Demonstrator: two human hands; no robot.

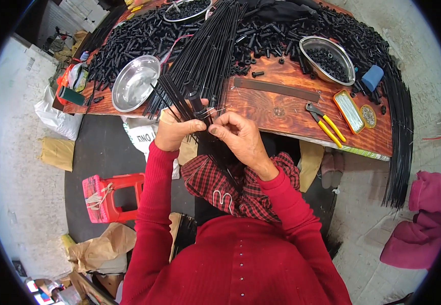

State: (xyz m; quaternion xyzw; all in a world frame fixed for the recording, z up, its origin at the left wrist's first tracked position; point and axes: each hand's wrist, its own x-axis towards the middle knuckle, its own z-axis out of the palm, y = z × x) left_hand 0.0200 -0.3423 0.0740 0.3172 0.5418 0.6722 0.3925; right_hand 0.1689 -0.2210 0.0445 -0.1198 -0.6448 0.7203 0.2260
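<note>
A black tube is held just above the lap, in front of the near edge of the bench, between the left hand and the right hand. It is clamped by the left fingers, with the thumb laid across its near side. The right thumb and forefinger are brought close together against its right flank, beside a thin pale wire; whether the wire is pinched by them cannot be told.

The lower part of the tube is covered by the fingers, and its end is lost among dark rods running down over a checked cloth. Most of the left fingers are hidden behind the tube. The heap of black pieces is too crowded to be told apart.

The tube is tilted, its long axis running from five o'clock to eleven o'clock, with the stepped, free end pointed at eleven. Loose black rods are fanned beside it, also toward eleven.

From the hands, a steel bowl is set at ten o'clock, and yellow-handled pliers are laid at three.
</note>
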